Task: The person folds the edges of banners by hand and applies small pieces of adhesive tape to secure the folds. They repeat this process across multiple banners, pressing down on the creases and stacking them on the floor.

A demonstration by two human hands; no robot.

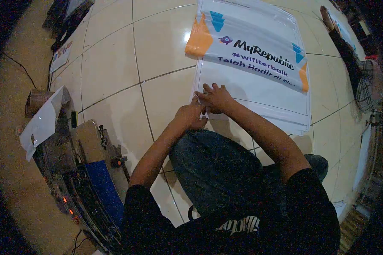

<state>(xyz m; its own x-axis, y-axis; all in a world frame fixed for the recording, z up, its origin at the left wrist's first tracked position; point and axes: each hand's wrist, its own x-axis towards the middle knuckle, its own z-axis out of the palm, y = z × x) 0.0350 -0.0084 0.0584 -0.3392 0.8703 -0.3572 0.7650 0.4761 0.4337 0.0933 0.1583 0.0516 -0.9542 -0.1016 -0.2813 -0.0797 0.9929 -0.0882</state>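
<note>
A stack of white plastic bags (259, 80) printed with "MyRepublic" lies flat on the tiled floor ahead of me. Both hands meet at its near left corner. My left hand (190, 116) rests on the floor at the stack's edge, fingers pinched toward the corner. My right hand (215, 97) lies on top of the white sheet, fingers spread and pressing down, touching the left hand's fingertips. Whether a single sheet is pinched between them is hidden. My bent knee in dark jeans (212, 165) is just below the hands.
A sealing machine with a blue belt (89, 178) and small orange lights stands on the floor at my left, a white sheet (44, 123) lying over its far end. Dark objects sit at the top left and cloth along the right edge.
</note>
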